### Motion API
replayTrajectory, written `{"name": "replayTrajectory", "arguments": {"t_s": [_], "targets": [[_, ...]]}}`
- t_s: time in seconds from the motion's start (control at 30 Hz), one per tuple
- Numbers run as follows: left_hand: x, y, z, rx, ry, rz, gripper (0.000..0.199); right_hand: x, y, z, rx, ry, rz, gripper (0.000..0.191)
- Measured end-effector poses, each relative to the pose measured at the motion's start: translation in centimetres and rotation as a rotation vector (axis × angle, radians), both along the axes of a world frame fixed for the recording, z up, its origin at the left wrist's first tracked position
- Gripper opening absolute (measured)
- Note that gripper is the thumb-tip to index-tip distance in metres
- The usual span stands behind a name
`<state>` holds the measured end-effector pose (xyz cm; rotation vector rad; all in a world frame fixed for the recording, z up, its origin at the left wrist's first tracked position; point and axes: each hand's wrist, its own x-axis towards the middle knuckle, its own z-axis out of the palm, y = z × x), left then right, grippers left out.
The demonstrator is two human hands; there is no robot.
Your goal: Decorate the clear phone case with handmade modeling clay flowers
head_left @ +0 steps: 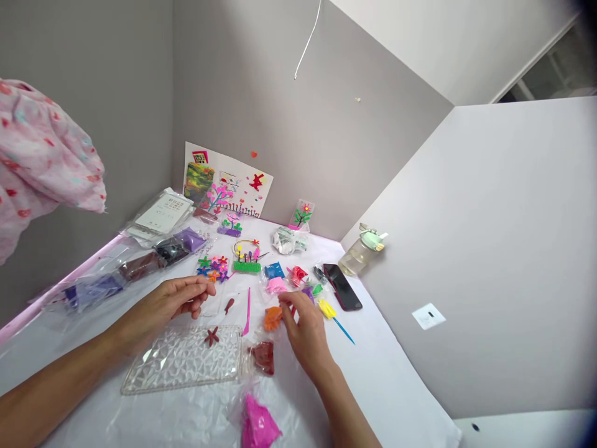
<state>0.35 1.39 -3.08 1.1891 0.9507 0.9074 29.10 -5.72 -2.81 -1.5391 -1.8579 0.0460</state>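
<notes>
My left hand hovers just above the back edge of a clear textured tray, its fingers bent and thumb pressed near the index finger. What they hold, if anything, is too small to name. My right hand is beside an orange clay packet, fingertips together in a pinch whose content I cannot make out. On the tray lies a dark red star-shaped piece. Behind it are a small brown piece and a pink tool. A brown-red clay packet touches the tray's right side.
Colourful clay flowers and a green clay piece stand farther back. A phone, a bottle and a blue stick are at right. Purple bags line the left; a magenta packet is nearest.
</notes>
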Motion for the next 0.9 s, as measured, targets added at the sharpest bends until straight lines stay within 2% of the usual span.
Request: {"name": "replayTrajectory", "arguments": {"t_s": [0.17, 0.3, 0.4, 0.53, 0.63, 0.77, 0.83, 0.9], "targets": [[0.2, 0.1, 0.3, -0.023, -0.033, -0.002, 0.047, -2.0, -0.5, -0.5, 0.013, 0.008, 0.136, 0.024], [0.3, 0.0, 0.6, -0.012, -0.056, -0.024, 0.046, -3.1, -0.7, -0.3, 0.004, 0.027, 0.203, 0.024], [0.3, 0.0, 0.6, 0.000, -0.055, -0.022, 0.044, -4.2, -0.7, 0.5, -0.034, 0.086, 0.253, 0.023], [0.3, 0.0, 0.5, 0.027, 0.002, -0.057, 0.052, -5.9, -0.3, 2.2, -0.170, 0.211, 0.329, 0.020], [0.3, 0.1, 0.3, 0.039, 0.036, -0.080, 0.054, -7.0, -0.2, 2.7, -0.261, 0.329, 0.344, 0.018], [-0.1, 0.3, -0.6, 0.095, 0.100, -0.133, 0.039, -7.4, -0.4, 1.8, -0.342, 0.424, 0.300, 0.019], [-0.2, 0.4, -1.1, 0.119, 0.123, -0.161, 0.030, -7.2, -0.8, 1.0, -0.356, 0.349, 0.286, 0.018], [-0.2, 0.5, -1.4, 0.129, 0.130, -0.170, 0.024, -7.1, -1.1, 0.3, -0.337, 0.183, 0.272, 0.016]]}}
